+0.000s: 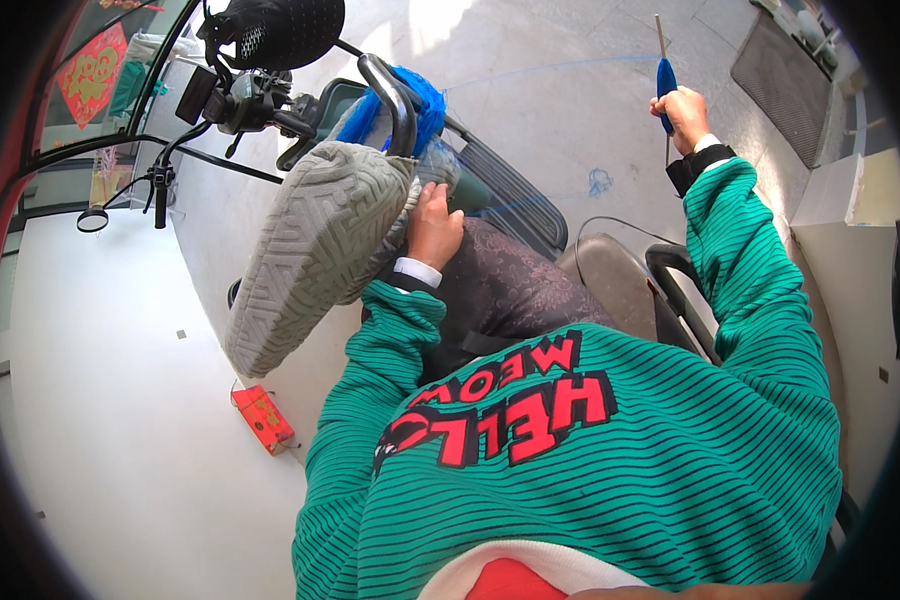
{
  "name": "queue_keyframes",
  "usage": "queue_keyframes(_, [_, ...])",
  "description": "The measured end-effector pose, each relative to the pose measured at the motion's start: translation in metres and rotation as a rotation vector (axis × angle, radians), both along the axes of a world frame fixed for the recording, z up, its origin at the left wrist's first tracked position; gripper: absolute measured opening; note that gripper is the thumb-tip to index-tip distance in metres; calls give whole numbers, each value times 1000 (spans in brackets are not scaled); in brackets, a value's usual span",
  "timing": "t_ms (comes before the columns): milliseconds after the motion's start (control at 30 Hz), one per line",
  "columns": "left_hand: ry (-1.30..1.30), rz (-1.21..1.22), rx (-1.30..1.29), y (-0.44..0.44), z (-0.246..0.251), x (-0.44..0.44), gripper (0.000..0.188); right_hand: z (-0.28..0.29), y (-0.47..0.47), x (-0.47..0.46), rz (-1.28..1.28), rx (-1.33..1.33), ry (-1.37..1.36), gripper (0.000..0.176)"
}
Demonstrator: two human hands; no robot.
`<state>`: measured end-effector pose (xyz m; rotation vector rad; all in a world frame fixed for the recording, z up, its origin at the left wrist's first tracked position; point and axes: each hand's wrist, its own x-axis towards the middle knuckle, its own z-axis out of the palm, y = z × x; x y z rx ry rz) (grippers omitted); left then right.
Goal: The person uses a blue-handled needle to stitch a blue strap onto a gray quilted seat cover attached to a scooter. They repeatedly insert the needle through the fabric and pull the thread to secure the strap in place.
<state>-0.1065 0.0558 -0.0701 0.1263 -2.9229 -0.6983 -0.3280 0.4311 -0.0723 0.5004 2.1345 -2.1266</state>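
Out to the right, my right hand (684, 114) grips a thin rod wound with blue thread (667, 75), like a netting shuttle. A fine blue strand (551, 71) stretches from it back towards a bundle of blue netting (425, 105). That netting hangs around a bent black metal bar (399, 105). My left hand (435, 227) is beside a grey patterned seat cushion (322, 240), below the netting, with its fingers bent. Whether thin thread lies in its fingers cannot be seen. A loose blue tangle (600, 182) shows against the floor.
Handlebars (161, 187) and a black basket (289, 34) of a parked vehicle stand at upper left. A black ribbed footboard (521, 195) lies beyond my knees. A red box (264, 420) sits at lower left, a dark mat (784, 86) at upper right.
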Motion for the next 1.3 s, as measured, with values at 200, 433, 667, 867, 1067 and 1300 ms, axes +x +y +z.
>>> queue_keyframes(200, [-99, 84, 138, -3, -13, -44, 57, -4, 7, -5, -64, -52, -13, 14])
queue_keyframes(433, [104, 295, 32, -7, -46, -88, 60, 0, 7, 1, -95, -107, 20, 12])
queue_keyframes(667, [-12, 313, -88, -36, -73, -114, 74, 15, -2, 15, -102, -191, -7, 13])
queue_keyframes(867, [-3, 322, 61, -26, -67, -118, 68, 21, -8, 21, -83, -177, -10, 15])
queue_keyframes(1067, [-305, 127, 155, 14, -47, -105, 32, 24, -9, 21, -122, -204, 2, 10])
queue_keyframes(1300, [-429, -335, 79, 86, -3, -66, 58, 26, -11, 21, -32, -129, -68, 11])
